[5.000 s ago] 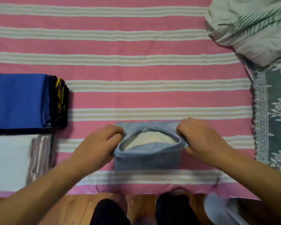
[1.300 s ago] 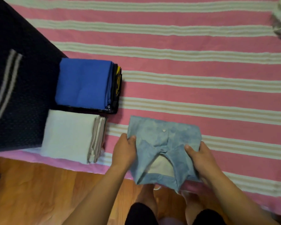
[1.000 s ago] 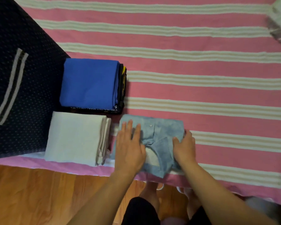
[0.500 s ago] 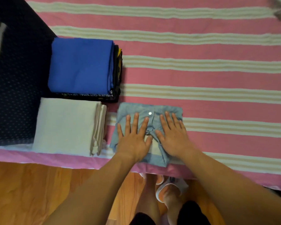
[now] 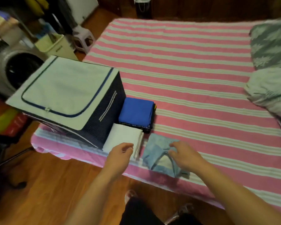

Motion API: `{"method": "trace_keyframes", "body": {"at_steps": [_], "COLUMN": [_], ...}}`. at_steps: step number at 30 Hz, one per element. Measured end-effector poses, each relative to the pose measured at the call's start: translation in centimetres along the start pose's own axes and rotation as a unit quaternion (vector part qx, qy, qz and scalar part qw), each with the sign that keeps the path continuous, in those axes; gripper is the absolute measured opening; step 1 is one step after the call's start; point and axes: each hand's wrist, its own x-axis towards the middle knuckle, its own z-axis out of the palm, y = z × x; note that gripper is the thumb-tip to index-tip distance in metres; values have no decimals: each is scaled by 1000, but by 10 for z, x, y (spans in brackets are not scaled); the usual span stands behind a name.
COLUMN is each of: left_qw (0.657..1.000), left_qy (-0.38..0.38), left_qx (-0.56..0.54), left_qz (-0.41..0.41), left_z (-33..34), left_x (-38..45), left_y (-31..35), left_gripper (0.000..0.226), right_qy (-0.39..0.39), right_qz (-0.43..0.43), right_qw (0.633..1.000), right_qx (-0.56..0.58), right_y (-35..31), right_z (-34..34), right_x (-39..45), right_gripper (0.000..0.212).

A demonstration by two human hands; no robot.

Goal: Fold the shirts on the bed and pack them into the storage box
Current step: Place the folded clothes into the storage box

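Now both hands hang loose, holding nothing: left hand [image 5: 120, 155] over the white shirts [image 5: 120, 138], right hand [image 5: 184, 155] over the denim shirt [image 5: 154, 148].

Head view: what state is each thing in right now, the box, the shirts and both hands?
storage box: on the bed's corner, top flap zipped shut.
blue shirt: folded, topping a dark stack beside the box.
white shirt: folded, next to the box.
light blue shirt: folded, collar up, at the bed's edge.
left hand: over the white shirt, fingers loosely curled, holding nothing.
right hand: fingers relaxed on the light blue shirt.
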Motion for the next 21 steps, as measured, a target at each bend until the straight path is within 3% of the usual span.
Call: {"method": "trace_keyframes", "body": {"at_steps": [9, 15, 18, 21], "left_qw": [992, 988, 988, 990], "left_qy": [57, 83, 102, 81], "left_qx": [-65, -68, -72, -64], "left_qz": [88, 106, 93, 97], "left_z": [-177, -332, -385, -412], "left_x": [-16, -37, -36, -23], "left_y": [12, -24, -37, -45], "left_gripper": [19, 18, 18, 19], "right_qy": [133, 131, 124, 122], "right_qz": [-83, -133, -117, -104], "right_qw": [986, 971, 971, 971], "right_qx": [51, 149, 167, 175], "right_y": [-184, -332, -375, -403], "right_z": [-26, 21, 33, 40], "right_x": [-48, -32, -31, -29], "right_gripper": [31, 18, 32, 32]}}
